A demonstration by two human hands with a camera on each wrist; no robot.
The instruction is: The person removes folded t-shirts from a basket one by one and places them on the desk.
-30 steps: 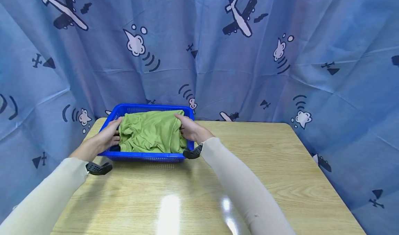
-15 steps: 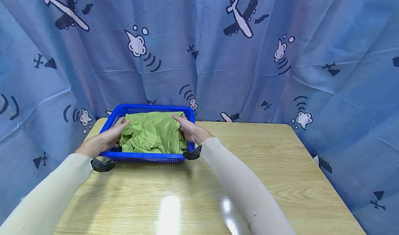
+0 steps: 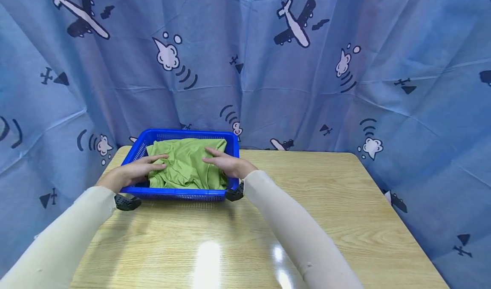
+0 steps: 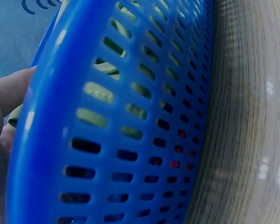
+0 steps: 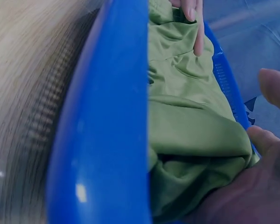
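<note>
Both the left hand (image 3: pixel 139 170) and right hand (image 3: pixel 229 165) are slanting inward over opposite ends of the blue basket (image 3: pixel 172 191), fingers loosely spread, while the green cloth (image 3: pixel 188 163) is lying rumpled inside it.

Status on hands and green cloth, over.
Left hand, right hand: at opposite ends of green cloth. Cloth rumpled, inside blue basket. Apart from hands, nothing seen lying over it.

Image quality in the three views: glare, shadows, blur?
Head: mostly crisp, white glare on the table, soft shadow beside the left sleeve. Left wrist: dim, small highlights on the blue basket rim, glare at the picture's right edge. Right wrist: near rim looks soft, folds in the green cloth clearer.
</note>
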